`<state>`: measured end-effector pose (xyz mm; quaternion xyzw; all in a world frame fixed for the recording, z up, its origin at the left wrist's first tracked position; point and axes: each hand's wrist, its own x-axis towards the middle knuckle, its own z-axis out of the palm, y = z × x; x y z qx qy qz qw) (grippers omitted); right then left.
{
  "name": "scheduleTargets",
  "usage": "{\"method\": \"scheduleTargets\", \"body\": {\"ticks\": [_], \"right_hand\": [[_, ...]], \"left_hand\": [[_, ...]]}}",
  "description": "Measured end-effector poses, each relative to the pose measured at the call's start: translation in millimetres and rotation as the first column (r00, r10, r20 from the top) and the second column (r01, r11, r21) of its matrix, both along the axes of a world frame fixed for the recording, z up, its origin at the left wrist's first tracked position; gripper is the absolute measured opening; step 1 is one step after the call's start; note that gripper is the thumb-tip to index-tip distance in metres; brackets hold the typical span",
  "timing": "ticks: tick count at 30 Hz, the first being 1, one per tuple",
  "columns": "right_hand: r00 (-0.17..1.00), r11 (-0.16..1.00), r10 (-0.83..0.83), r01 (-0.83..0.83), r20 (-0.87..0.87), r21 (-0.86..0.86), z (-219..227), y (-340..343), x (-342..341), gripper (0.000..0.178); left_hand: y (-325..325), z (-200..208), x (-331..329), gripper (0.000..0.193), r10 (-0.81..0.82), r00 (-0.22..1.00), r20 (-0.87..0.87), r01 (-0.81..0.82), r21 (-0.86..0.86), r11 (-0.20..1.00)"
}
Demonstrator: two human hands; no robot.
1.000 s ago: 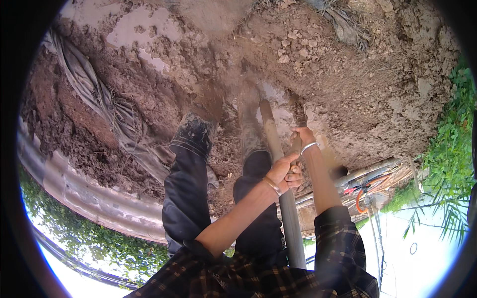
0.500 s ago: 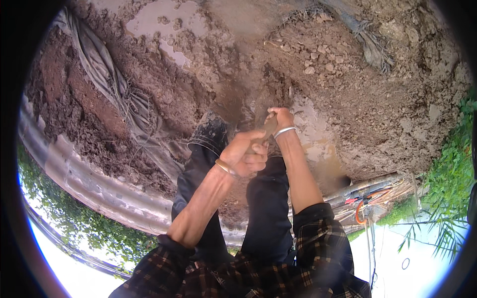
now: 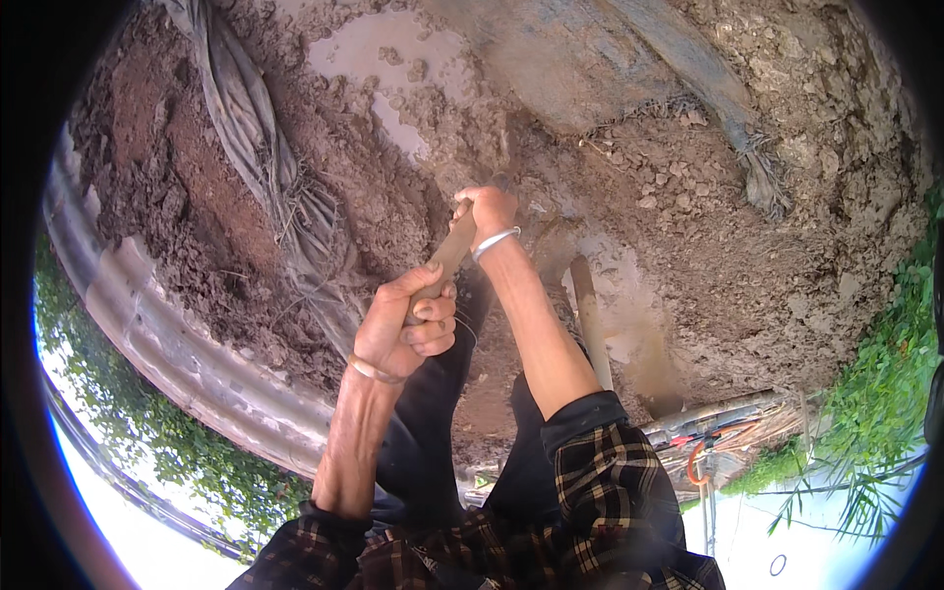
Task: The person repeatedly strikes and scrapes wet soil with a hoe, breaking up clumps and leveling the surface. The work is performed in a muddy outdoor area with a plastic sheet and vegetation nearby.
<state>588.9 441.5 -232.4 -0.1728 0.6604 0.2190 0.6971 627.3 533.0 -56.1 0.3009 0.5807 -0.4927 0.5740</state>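
Both my hands are wrapped round a muddy wooden handle that slants up to the right in front of my legs. My left hand grips its lower end, close to my left knee. Farther out, my right hand holds the handle higher up, over wet mud. Past the right hand a dark, blurred shape shows, and I cannot make out the tool's working end. Each wrist wears a bangle. Right of my right forearm, a wooden pole stands or lies at the puddle's edge.
A twisted grey tarp crosses the mud on the left; another grey cloth lies far right. Muddy puddles spread ahead. Corrugated sheeting curves along the lower left. Sticks and an orange hoop-shaped thing are at the lower right.
Both hands have moved left with the handle, the right hand also slightly farther out. The view has shifted, and the wooden pole by the puddle now shows beside my right forearm.
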Motion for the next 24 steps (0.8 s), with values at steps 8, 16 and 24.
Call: {"method": "scheduleTargets", "body": {"ticks": [8, 16, 24], "right_hand": [[0.956, 0.982, 0.111, -0.148, 0.273, 0.119, -1.2, -1.0, 7.1, 0.016], [0.666, 0.676, 0.737, -0.728, 0.114, -0.115, -36.6, -94.1, -86.1, 0.033], [-0.16, -0.202, 0.979, -0.858, -0.129, -0.472, -91.6, -145.3, -94.3, 0.03]], "left_hand": [[-18.6, -2.4, -53.0, 0.031, -0.064, 0.98, 0.188, 0.023, 0.213, 0.977], [-49.8, -15.1, -149.5, 0.036, -0.539, 0.683, 0.492, 0.663, -0.11, 0.74], [-59.0, -110.7, -165.9, 0.031, -0.787, 0.043, 0.616, 0.851, 0.39, 0.351]]}}
